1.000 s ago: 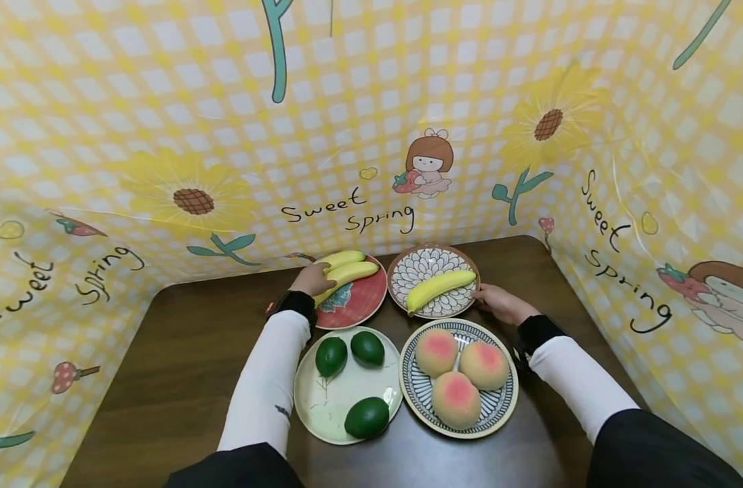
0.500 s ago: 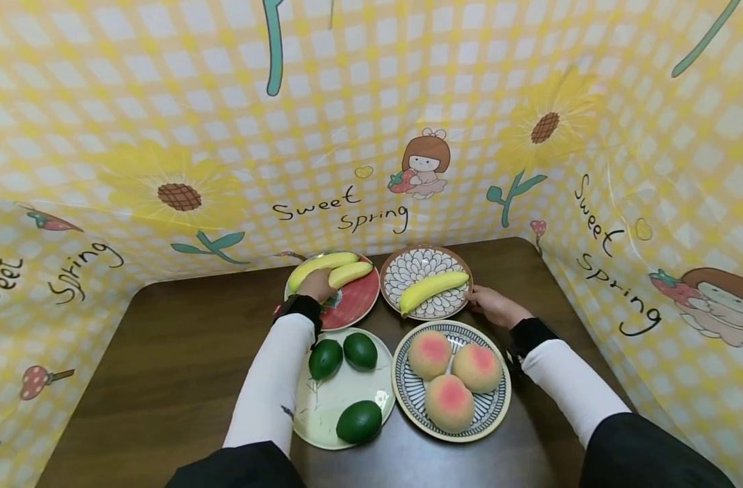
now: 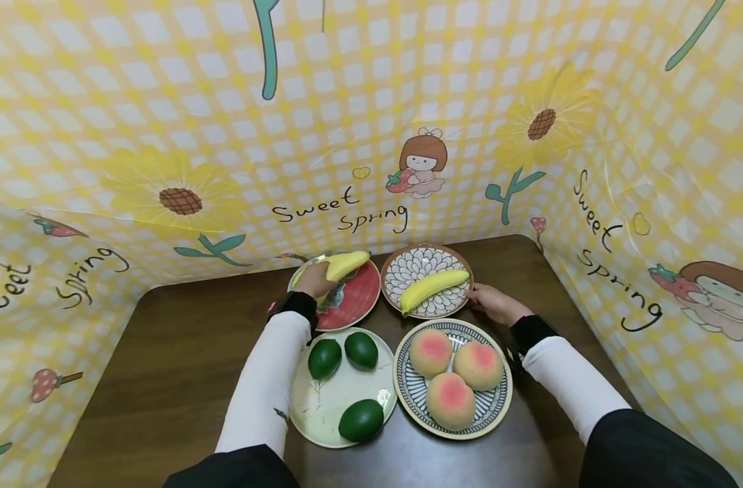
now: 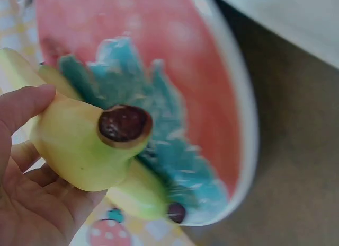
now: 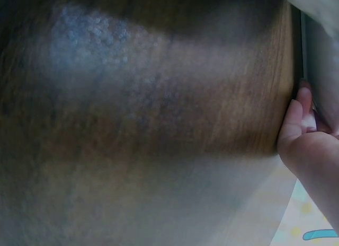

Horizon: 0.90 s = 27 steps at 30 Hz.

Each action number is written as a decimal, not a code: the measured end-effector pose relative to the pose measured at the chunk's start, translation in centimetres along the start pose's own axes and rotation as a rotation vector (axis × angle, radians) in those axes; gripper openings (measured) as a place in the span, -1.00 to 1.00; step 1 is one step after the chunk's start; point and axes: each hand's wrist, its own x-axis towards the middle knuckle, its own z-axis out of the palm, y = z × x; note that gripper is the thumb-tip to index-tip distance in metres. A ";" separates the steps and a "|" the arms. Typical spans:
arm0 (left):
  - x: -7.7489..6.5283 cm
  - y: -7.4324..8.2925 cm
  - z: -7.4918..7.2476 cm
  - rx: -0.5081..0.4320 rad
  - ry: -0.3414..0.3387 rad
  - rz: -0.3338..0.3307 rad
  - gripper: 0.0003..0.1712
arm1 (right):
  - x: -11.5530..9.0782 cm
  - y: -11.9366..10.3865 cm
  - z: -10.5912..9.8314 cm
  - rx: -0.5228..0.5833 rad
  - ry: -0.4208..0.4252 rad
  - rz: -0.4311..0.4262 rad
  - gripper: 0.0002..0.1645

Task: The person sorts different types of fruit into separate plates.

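My left hand (image 3: 313, 280) grips a yellow banana (image 3: 348, 263) over the left part of the red plate (image 3: 356, 303). In the left wrist view, thumb and fingers wrap this banana (image 4: 79, 142), its dark end towards the camera. A second banana (image 4: 139, 190) lies behind it on the plate, mostly hidden in the head view. My right hand (image 3: 496, 303) holds the right rim of the brown-rimmed, petal-patterned plate (image 3: 398, 268). One banana (image 3: 434, 290) rests on that plate. In the right wrist view, the fingers (image 5: 292, 119) are at the plate's edge; their tips are partly hidden.
A pale green plate (image 3: 323, 413) with three dark green fruits (image 3: 361, 420) stands in front on the left. Beside it, a blue-patterned plate (image 3: 502, 400) bears three peaches (image 3: 451, 400). Yellow checked cloth (image 3: 323, 135) surrounds the brown wooden table (image 3: 182, 373).
My left hand has taken the front banana and raised it towards the back, over the other banana. My right hand stays at the patterned plate's rim. The head view has shifted slightly.
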 end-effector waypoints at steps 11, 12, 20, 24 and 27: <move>-0.9 11.0 -0.4 -0.033 0.038 0.141 -0.36 | -1.2 -1.3 0.8 0.028 -0.075 -0.079 -0.46; -0.7 11.7 0.0 -0.041 0.023 0.147 -0.33 | -1.9 -2.4 1.7 0.021 -0.068 -0.067 -0.44; 1.6 15.4 3.1 -0.004 -0.053 0.145 -0.28 | -8.2 -11.4 9.1 -0.123 0.066 0.064 -0.35; 2.4 16.1 4.3 0.017 -0.121 0.099 -0.30 | -7.8 -10.6 8.5 -0.091 0.050 0.018 -0.36; 3.0 16.6 5.3 0.043 -0.174 0.109 -0.35 | -8.0 -10.5 8.4 -0.081 0.067 0.014 -0.37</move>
